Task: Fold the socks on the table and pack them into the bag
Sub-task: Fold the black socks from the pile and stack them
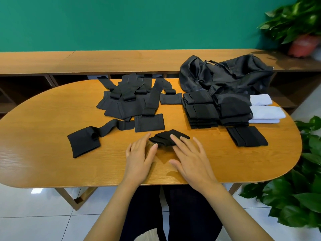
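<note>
A small folded black sock (164,137) lies near the front middle of the oval wooden table (52,164). My right hand (191,157) lies flat with straight fingers, fingertips pressing on the sock's right part. My left hand (140,157) is flat beside it, fingertips at the sock's left edge. A heap of unfolded black socks (128,98) covers the far middle. One long loose sock (86,140) lies at the left. Stacks of folded black socks (203,110) and folded white socks (265,112) stand at the right. The black bag (225,73) slumps behind them.
A flat folded black sock (246,136) lies alone at the right front. Another folded piece (149,122) sits just beyond the hands. Leafy plants (298,188) crowd the table's right end. A potted plant (302,40) stands on the long wooden shelf (69,61) by the green wall.
</note>
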